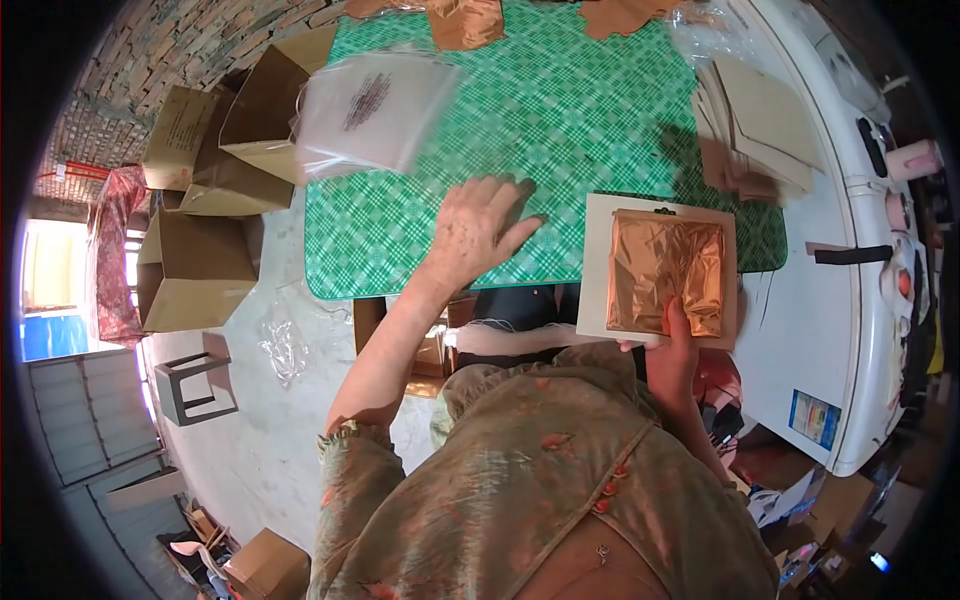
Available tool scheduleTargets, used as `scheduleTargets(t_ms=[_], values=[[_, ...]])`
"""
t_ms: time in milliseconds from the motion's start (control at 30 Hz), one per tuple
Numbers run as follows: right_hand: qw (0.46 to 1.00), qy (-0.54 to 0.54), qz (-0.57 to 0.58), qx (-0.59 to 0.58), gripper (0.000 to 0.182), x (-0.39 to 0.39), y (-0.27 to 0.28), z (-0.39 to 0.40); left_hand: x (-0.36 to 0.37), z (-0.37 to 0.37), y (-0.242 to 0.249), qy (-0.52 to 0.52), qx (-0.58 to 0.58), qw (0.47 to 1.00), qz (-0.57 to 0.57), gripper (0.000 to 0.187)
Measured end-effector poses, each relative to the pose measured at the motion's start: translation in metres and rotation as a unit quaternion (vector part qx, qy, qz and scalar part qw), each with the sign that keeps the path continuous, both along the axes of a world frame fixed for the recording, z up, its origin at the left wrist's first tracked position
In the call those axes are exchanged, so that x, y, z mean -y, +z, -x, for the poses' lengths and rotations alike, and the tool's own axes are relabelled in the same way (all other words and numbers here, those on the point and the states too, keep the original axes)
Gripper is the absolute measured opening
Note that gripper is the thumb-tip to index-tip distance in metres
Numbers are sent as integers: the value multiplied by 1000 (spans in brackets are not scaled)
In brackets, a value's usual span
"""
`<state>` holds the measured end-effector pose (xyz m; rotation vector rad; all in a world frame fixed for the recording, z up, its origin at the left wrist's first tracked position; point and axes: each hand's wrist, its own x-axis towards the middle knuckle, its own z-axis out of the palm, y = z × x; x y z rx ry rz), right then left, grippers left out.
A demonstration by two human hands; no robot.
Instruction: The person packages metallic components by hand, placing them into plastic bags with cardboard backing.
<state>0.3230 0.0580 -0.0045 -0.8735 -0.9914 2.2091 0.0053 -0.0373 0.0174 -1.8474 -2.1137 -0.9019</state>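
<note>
My left hand (pixel 478 222) rests near the front edge of the green plaid tablecloth (pixel 560 130), palm down, fingers stretched out and thumb apart, holding nothing. In my right hand (pixel 675 345) is a cardboard sheet (pixel 595 265) with a shiny copper-coloured foil packet (pixel 665 270) lying on it. The thumb presses on the foil from above, and the other fingers are mostly hidden underneath. A small dark piece shows at the packet's top edge. Beyond my left hand, a stack of clear plastic bags (pixel 375 110) with dark printing lies at the table's left edge.
Several open cardboard boxes (pixel 200 250) stand left of the table. Flat cardboard sheets (pixel 765 120) are stacked at the right, beside a white appliance (pixel 800 330). More copper-coloured pieces (pixel 468 22) lie at the far edge. A small stool (pixel 195 385) stands on the floor.
</note>
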Motion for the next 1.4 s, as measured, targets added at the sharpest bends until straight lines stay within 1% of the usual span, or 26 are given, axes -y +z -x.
scheduleTargets(t_ms=[67, 167, 267, 367, 467, 567, 667, 767, 867, 1067, 1167, 1267, 1400], values=[[1000, -6, -7, 14, 50, 0, 0, 2, -3, -4, 2, 6, -16, 1000, 14, 33], [999, -12, -7, 45, 52, 1, 0, 2, -7, -2, -9, 17, -25, 999, 20, 33], [999, 12, -16, 39, 53, 0, -1, 0, -8, -1, -12, 15, -43, 999, 13, 28], [985, 40, -151, 75, 53, 2, -10, -3, -9, -2, -15, -14, -50, 998, -19, 22], [998, 19, -52, 38, 52, 4, -7, -1, -8, -4, -14, -8, -44, 999, -7, 18], [998, 15, -50, 38, 50, 2, -6, -3, -7, -5, -14, -4, -50, 999, 10, 18], [998, -34, -23, 43, 48, 2, -8, -2, -6, -11, -12, -17, -24, 1000, 8, 13], [999, -31, 0, 23, 51, 2, -1, -4, -5, -11, -17, -26, -44, 999, 2, 13], [998, -48, 16, 33, 50, 2, -5, -4, -4, -17, -10, -27, -27, 999, -24, 14], [998, -9, -12, 67, 53, 3, 4, -7, -1, -20, -14, -8, -44, 998, 36, 20], [994, -21, -10, 109, 54, 9, 7, -5, 0, -28, -18, 27, -86, 991, 96, 18], [993, -3, -26, 111, 56, 12, 7, -5, -2, -36, -19, 12, -86, 994, 61, 20], [994, -11, -34, 104, 56, 13, 5, -1, 1, -41, -12, 16, -105, 992, 64, 20]])
